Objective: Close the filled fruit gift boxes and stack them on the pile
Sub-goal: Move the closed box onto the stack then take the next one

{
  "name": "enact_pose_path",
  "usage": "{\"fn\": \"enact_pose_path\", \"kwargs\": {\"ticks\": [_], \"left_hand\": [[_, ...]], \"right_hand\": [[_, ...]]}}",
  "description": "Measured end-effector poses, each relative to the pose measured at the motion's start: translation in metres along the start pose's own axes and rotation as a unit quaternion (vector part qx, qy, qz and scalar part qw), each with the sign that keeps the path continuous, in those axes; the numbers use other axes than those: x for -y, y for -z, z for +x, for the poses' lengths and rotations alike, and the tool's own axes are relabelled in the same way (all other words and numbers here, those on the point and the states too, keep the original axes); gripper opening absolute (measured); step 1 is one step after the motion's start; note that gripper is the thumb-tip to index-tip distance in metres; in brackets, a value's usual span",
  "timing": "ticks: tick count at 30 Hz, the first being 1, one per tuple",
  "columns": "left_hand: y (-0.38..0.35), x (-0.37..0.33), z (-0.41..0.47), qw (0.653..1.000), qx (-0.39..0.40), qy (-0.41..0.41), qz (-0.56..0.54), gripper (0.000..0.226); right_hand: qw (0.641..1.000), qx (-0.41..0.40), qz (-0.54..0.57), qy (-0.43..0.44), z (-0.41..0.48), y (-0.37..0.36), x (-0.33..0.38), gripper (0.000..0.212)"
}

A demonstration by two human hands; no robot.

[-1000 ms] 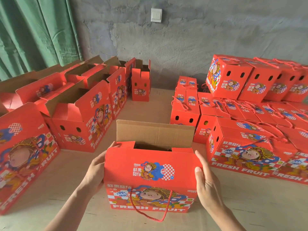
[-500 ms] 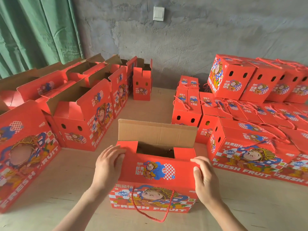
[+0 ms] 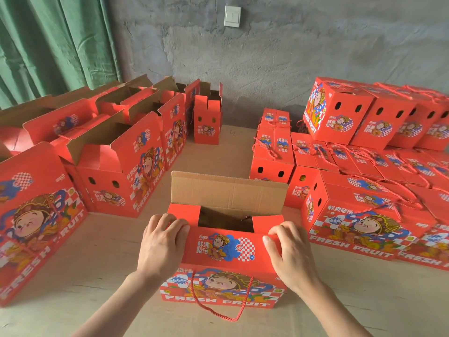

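Change: front flap [image 3: 218, 246] now folded inward.
Grip: left hand [image 3: 162, 244], right hand [image 3: 291, 254] clasp its corners.
Pending: rear flap [image 3: 228, 193] upright, box [image 3: 222, 291] unclosed.

We see pale wood board [image 3: 109, 251], bare strip running down middle to wall. Directly on it: front box [image 3: 226, 249], centre near us, back flap up, rope handle [image 3: 218, 312] trailing on board. Left: open boxes [image 3: 116, 181] in row toward wall, big box [image 3: 31, 227] at near-left edge. Far centre: narrow box [image 3: 206, 122], open, just beside row. Right: closed boxes [image 3: 352, 215] packed side by side, touching.
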State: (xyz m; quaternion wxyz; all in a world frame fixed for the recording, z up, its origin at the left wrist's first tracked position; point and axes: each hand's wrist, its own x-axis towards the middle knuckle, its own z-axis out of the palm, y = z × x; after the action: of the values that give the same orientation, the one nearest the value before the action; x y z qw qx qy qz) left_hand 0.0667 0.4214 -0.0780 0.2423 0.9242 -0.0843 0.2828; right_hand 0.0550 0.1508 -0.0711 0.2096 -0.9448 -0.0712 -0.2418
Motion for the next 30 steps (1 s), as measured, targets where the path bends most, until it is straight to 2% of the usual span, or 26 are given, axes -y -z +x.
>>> {"fn": "enact_pose_path", "kwargs": {"ticks": [5, 11, 15, 17, 23, 27, 30], "left_hand": [[0.002, -0.001, 0.001, 1.000, 0.010, 0.006, -0.014, 0.044], [0.005, 0.001, 0.001, 0.999, 0.037, 0.002, -0.024, 0.045], [0.007, -0.001, 0.001, 0.999, 0.031, 0.004, -0.038, 0.044], [0.007, -0.002, 0.001, 0.999, 0.024, 0.010, -0.039, 0.041], [0.009, 0.002, 0.005, 0.996, 0.056, 0.035, -0.052, 0.010], [0.011, 0.005, 0.019, 0.993, 0.082, 0.069, -0.050, 0.002], [0.006, 0.002, 0.027, 0.980, 0.113, 0.151, -0.066, 0.010]], "right_hand": [[0.999, -0.030, 0.024, 0.021, 0.007, -0.007, -0.002, 0.021], [0.998, -0.032, 0.050, 0.015, 0.007, -0.012, -0.004, 0.010], [0.997, -0.043, 0.066, 0.016, 0.008, -0.010, 0.000, 0.017], [0.996, -0.051, 0.075, 0.024, 0.007, -0.008, -0.001, 0.013], [0.996, -0.043, 0.073, -0.004, 0.009, -0.006, -0.001, 0.015], [0.994, -0.036, 0.075, -0.066, 0.011, -0.011, -0.004, 0.008], [0.987, 0.024, 0.110, -0.111, 0.013, -0.012, -0.007, 0.007]]}}
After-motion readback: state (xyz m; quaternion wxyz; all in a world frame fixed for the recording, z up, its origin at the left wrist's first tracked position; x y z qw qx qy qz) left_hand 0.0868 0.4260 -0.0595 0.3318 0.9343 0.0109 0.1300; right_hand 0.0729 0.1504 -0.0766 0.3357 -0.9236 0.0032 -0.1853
